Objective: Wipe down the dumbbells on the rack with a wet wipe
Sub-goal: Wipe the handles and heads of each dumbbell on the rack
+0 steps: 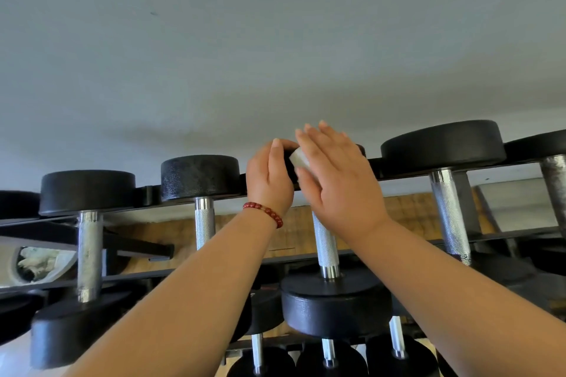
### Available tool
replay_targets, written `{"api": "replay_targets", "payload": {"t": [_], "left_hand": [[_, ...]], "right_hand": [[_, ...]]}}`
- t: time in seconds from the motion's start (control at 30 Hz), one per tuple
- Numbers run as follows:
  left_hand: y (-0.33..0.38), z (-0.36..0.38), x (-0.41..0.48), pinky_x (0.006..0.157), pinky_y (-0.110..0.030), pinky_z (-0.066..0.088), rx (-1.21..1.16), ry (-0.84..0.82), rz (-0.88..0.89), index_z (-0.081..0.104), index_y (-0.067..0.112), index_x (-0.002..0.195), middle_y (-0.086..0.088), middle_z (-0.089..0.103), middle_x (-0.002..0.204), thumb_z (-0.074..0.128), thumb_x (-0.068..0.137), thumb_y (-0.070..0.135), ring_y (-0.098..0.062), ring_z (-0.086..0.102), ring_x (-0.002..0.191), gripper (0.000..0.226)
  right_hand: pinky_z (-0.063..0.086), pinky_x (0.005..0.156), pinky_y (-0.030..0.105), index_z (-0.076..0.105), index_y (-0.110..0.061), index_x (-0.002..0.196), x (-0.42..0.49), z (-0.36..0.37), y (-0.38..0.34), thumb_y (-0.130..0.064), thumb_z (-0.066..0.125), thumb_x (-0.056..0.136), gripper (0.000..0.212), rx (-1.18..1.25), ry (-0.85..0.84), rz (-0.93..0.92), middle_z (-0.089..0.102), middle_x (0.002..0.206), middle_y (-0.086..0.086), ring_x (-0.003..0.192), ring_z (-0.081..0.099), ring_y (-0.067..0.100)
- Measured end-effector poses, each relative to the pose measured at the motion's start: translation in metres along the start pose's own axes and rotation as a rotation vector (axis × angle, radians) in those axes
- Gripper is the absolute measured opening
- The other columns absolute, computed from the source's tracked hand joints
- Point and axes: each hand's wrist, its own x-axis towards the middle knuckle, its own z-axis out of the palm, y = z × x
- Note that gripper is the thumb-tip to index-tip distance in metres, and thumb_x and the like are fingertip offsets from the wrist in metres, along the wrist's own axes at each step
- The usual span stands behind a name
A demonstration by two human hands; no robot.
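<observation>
On the rack (pixel 148 196), the left hand (pixel 269 177) curls round the far end of the middle dumbbell (pixel 325 242), and the right hand (pixel 340 180), fingers flat, presses the white wet wipe (pixel 298 159) on that same end.

A red bead bracelet (pixel 266 211) circles the left wrist (pixel 256 224).

Middle dumbbell (pixel 326 242), far head: mostly hidden behind left hand (pixel 269 177) and right hand (pixel 337 180).
Wipe (pixel 299 159): one white corner visible, the rest under the right hand.
Far-right dumbbell (pixel 548 147): cut by right edge.
Far-left dumbbell (pixel 15 203): cut by left edge.
Bottom-row dumbbells (pixel 330 361): cut by lower edge.
Pale object (pixel 38 263), lower left: blurred, unidentifiable.
</observation>
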Motion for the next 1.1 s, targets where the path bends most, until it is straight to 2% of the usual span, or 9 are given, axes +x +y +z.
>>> {"api": "replay_targets", "payload": {"t": [0.1,0.2,0.4,0.47,0.57,0.7,0.8,0.97,1.1], "left_hand": [[-0.002,0.000,0.001,0.078,-0.031,0.051,0.045,0.010,0.020,0.065,0.030,0.079,0.005,0.068,0.081,0.027,0.095,0.033,-0.010,0.063,0.082,0.041],[-0.003,0.002,0.001,0.076,-0.023,0.048,0.071,0.016,0.021,0.061,0.035,0.076,0.009,0.065,0.080,0.026,0.094,0.034,-0.004,0.061,0.080,0.040],[-0.008,0.002,0.004,0.066,-0.019,0.040,0.122,-0.001,0.076,0.061,0.027,0.077,0.010,0.060,0.072,0.027,0.093,0.031,-0.002,0.055,0.071,0.038],[-0.009,0.001,0.004,0.067,-0.015,0.040,0.116,0.002,0.093,0.059,0.032,0.075,0.012,0.060,0.072,0.028,0.094,0.029,0.000,0.056,0.072,0.037],[-0.009,0.001,0.005,0.070,-0.019,0.045,0.112,0.002,0.100,0.058,0.036,0.075,0.012,0.062,0.075,0.027,0.095,0.029,-0.003,0.058,0.077,0.038],[-0.011,0.002,0.005,0.069,-0.018,0.044,0.115,0.004,0.100,0.058,0.035,0.075,0.011,0.062,0.074,0.027,0.095,0.029,-0.003,0.058,0.076,0.038],[-0.012,0.002,0.005,0.069,-0.016,0.044,0.130,0.009,0.109,0.059,0.033,0.076,0.011,0.061,0.075,0.027,0.095,0.029,-0.003,0.058,0.078,0.038],[-0.012,0.003,0.005,0.069,-0.020,0.045,0.136,0.017,0.086,0.059,0.030,0.076,0.010,0.061,0.076,0.026,0.094,0.030,-0.005,0.057,0.078,0.038],[-0.010,0.003,0.003,0.070,-0.015,0.043,0.147,0.032,0.086,0.059,0.031,0.078,0.012,0.059,0.077,0.026,0.094,0.030,0.000,0.056,0.080,0.037]], "right_hand": [[0.021,0.117,0.037,0.048,-0.005,0.140,-0.008,0.004,0.007,-0.027,0.032,0.102,0.047,-0.002,-0.001,0.077,0.046,0.148,0.012,0.142,0.033,0.027],[0.014,0.119,0.030,0.041,-0.005,0.144,-0.019,0.003,0.004,-0.027,0.029,0.102,0.050,0.041,0.011,0.215,0.038,0.152,0.011,0.146,0.023,0.022],[0.025,0.114,0.043,0.055,-0.001,0.133,0.022,0.004,0.004,-0.029,0.030,0.099,0.051,0.001,-0.057,0.167,0.057,0.135,0.017,0.131,0.048,0.034],[0.026,0.115,0.042,0.048,-0.002,0.139,0.004,0.006,0.005,-0.027,0.032,0.101,0.048,0.007,-0.002,0.170,0.050,0.143,0.016,0.138,0.040,0.031],[0.016,0.120,0.038,0.035,-0.008,0.148,-0.023,0.008,0.001,-0.027,0.029,0.103,0.049,0.065,0.011,0.218,0.033,0.155,0.010,0.147,0.020,0.022],[0.018,0.119,0.040,0.042,-0.005,0.144,-0.001,0.008,0.003,-0.029,0.029,0.101,0.051,0.121,0.003,0.285,0.040,0.151,0.013,0.145,0.027,0.025],[0.020,0.118,0.036,0.044,-0.005,0.144,0.007,0.008,0.006,-0.034,0.027,0.101,0.054,0.161,0.032,0.340,0.043,0.149,0.013,0.142,0.032,0.025],[0.018,0.119,0.035,0.035,-0.006,0.148,-0.016,0.012,-0.003,-0.033,0.024,0.102,0.055,0.235,0.071,0.401,0.031,0.156,0.010,0.147,0.021,0.021],[0.015,0.115,0.023,0.036,-0.008,0.148,0.007,0.005,0.009,-0.034,0.026,0.102,0.054,0.277,0.014,0.491,0.036,0.155,0.007,0.145,0.025,0.017]]}}
